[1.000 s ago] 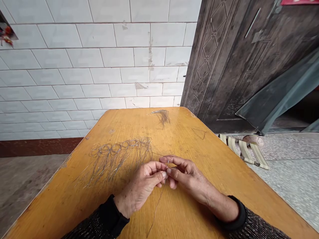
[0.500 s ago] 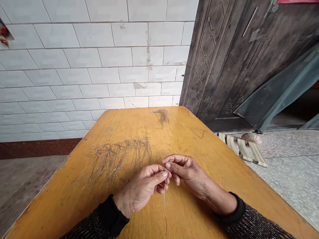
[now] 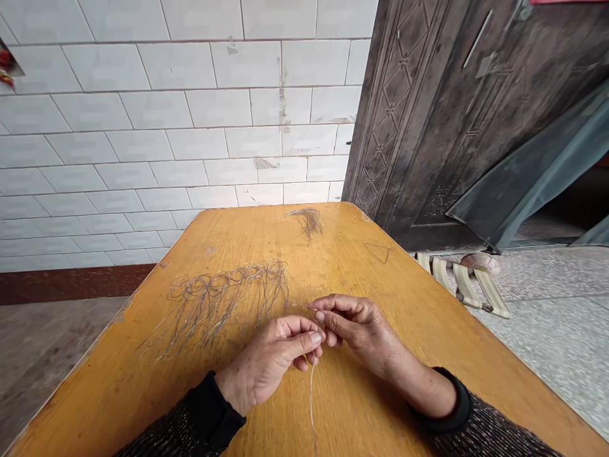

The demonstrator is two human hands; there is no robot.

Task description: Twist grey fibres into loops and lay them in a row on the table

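Across the room a white tiled wall (image 3: 152,108) rises beyond the far edge of a yellow wooden bench (image 3: 380,400), with a dark carved door (image 3: 428,127) on the right. Along the bench's left side lies a row of looped wires (image 3: 228,282), tails trailing nearward. The left hand (image 3: 271,362) and right hand (image 3: 368,333) are close together near the middle. A small wire bundle (image 3: 310,222) rests at the far end. Thinnest, a single wire (image 3: 312,400) hangs nearward, gripped in the left fingers; the right fingers pinch a faint strand (image 3: 301,306), whether the same wire I cannot tell.
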